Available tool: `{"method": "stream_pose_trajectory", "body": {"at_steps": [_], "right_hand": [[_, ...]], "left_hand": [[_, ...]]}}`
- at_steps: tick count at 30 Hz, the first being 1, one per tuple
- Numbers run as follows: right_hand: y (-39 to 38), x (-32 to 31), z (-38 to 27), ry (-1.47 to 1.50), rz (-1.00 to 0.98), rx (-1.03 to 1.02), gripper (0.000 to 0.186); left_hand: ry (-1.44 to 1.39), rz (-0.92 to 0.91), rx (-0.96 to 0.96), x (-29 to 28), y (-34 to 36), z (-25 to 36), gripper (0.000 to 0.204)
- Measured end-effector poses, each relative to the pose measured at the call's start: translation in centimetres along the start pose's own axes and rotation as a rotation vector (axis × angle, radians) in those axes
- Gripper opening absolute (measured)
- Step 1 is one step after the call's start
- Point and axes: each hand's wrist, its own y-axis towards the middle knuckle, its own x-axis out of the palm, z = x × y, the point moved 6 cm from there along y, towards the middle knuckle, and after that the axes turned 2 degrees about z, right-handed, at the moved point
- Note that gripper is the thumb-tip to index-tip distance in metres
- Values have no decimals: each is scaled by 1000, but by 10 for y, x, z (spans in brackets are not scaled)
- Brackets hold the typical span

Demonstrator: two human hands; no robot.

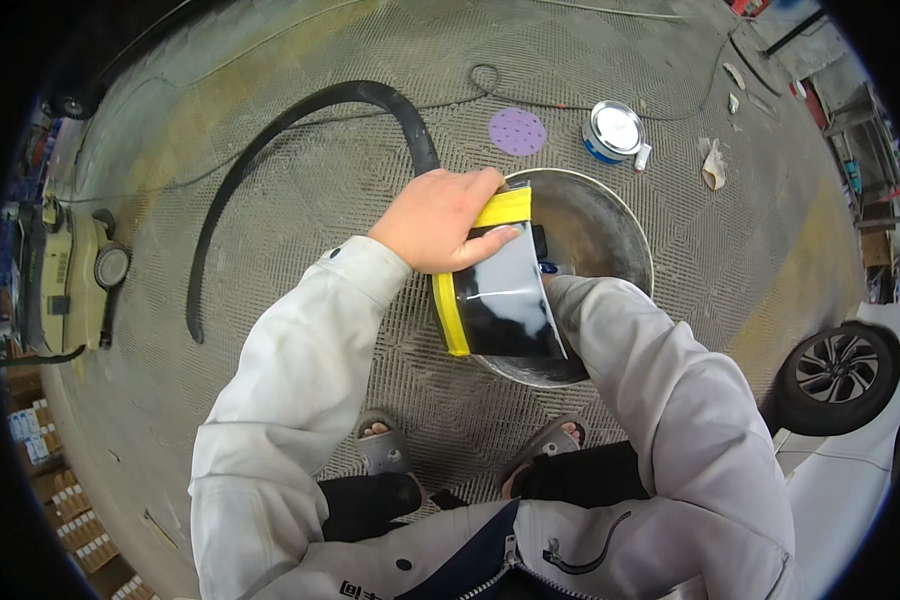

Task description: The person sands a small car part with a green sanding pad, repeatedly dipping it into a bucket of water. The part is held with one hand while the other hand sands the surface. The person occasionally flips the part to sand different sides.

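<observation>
Pale jacket [450, 535] is filling 6 o'clock, its sleeves [290, 350] stretching toward mid-view. Panel [500, 290], curved, black with a whitish patch and yellow tape [450, 315] along parts of its edges, is lying just above centre, covering the near-left part of the bucket [625, 210] opening as seen from above.

Left hand [440, 220] is closing on the panel's 11 o'clock corner, thumb pressing across the face, fingers wrapping the far edge and partly hiding. Right hand is hiding behind the panel's 3 o'clock edge; cannot tell how far it is opening or what it is holding.

Handling, my judgement: panel is looking light for its size, thin-walled and stiff, perhaps flexing slightly along the curve. Glossy face is probably going slick if wet; bare edge at 4 o'clock is seeming likeliest to chip. Taped borders at 12 and 9 o'clock are offering the surest hold, keeping fingers off the patch.

Around the panel: purple disc [517, 131] is lying at 12 o'clock, tin [613, 132] standing at 1, black strip [360, 92] arching round 10.
</observation>
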Motion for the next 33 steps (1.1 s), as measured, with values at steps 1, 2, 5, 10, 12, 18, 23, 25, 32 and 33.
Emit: {"method": "stream_pose_trajectory", "body": {"at_steps": [1, 2, 5, 10, 12, 18, 23, 25, 32, 33], "right_hand": [[1, 1, 1, 4, -11, 2, 46], [2, 2, 2, 10, -24, 7, 46], [8, 3, 3, 24, -48, 11, 45], [15, -1, 0, 36, -66, 13, 44], [14, -6, -1, 50, -67, 11, 44], [-36, -46, -13, 179, -88, -12, 44], [-171, -90, -39, 297, -9, 73, 45], [-232, -103, -59, 296, 97, 120, 42], [-306, -112, -157, -115, 490, -132, 44], [-302, -109, -166, -241, 555, -199, 47]], "left_hand": [[2, 38, 6, 0, -3, 0, 49], [-10, 45, 8, 1, -6, 1, 49], [-46, 116, 34, 0, -16, 4, 50], [-76, 74, 56, 11, -22, 8, 52], [-52, 85, 62, 14, -24, 9, 52], [-21, 122, 35, 13, -31, 8, 50], [7, 153, 45, 9, -26, 11, 48], [28, 95, 8, 12, -24, 10, 47], [157, 216, 194, 7, -25, 43, 53], [124, 178, 194, 9, -26, 48, 58]]}}
